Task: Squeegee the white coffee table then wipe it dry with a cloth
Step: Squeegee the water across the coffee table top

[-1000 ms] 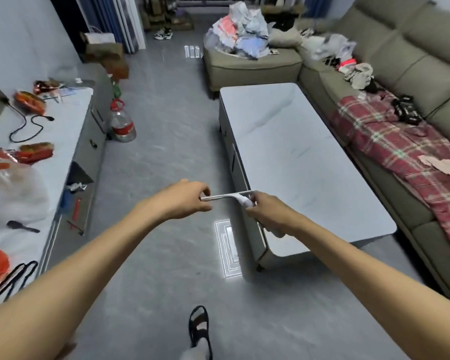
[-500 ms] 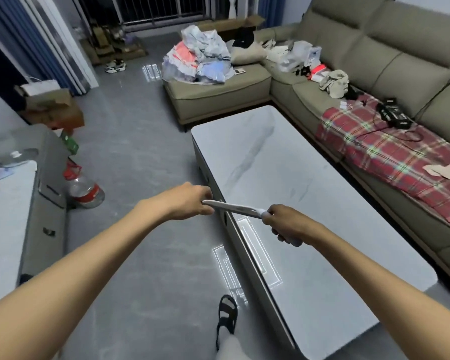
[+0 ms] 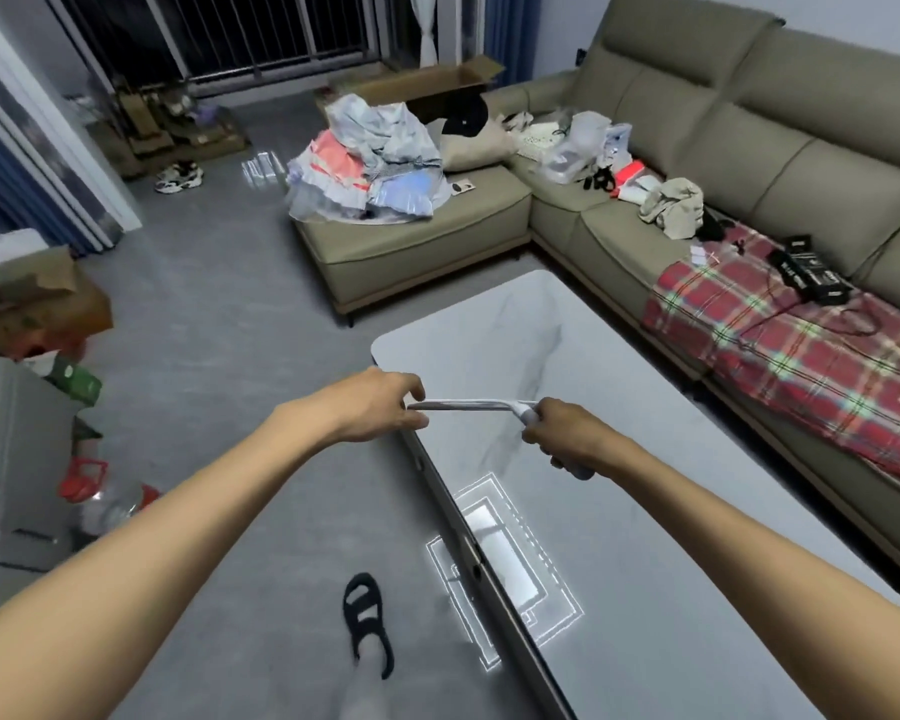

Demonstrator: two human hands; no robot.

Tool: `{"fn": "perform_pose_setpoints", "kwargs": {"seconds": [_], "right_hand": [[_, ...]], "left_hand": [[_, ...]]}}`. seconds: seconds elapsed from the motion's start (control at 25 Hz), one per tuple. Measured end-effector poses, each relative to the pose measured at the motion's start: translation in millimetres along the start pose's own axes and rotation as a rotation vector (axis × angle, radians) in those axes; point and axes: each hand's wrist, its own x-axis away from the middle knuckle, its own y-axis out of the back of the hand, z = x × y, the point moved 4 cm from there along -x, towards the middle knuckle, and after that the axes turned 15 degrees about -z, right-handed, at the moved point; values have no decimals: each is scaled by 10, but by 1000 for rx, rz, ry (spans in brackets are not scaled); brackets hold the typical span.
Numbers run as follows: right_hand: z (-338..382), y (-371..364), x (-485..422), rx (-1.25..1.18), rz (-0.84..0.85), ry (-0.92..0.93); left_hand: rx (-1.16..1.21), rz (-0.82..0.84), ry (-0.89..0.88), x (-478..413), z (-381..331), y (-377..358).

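Stroke not begun: squeegee [image 3: 468, 405] held over tabletop [image 3: 671, 537], 9 o'clock edge; handle gripped by right hand [image 3: 567, 440], blade end pinched by left hand [image 3: 372, 407]. Next likely: blade laid flat.

White coffee table [image 3: 567, 356] (grey veins), red plaid blanket [image 3: 780, 350], olive sofa [image 3: 749, 127], black sandal [image 3: 367, 623].

No text, label, brand or number can be read on anything here.
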Motion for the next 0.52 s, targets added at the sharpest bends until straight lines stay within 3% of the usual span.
{"fn": "perform_pose_setpoints", "kwargs": {"seconds": [0.32,0.52], "right_hand": [[752,89,-1534,-216,-209,-215],[605,91,-2708,-296,-224,-343]], "left_hand": [[-8,115,-143,-2082,780,543],[-30,198,-157,-3496,895,312]]}}
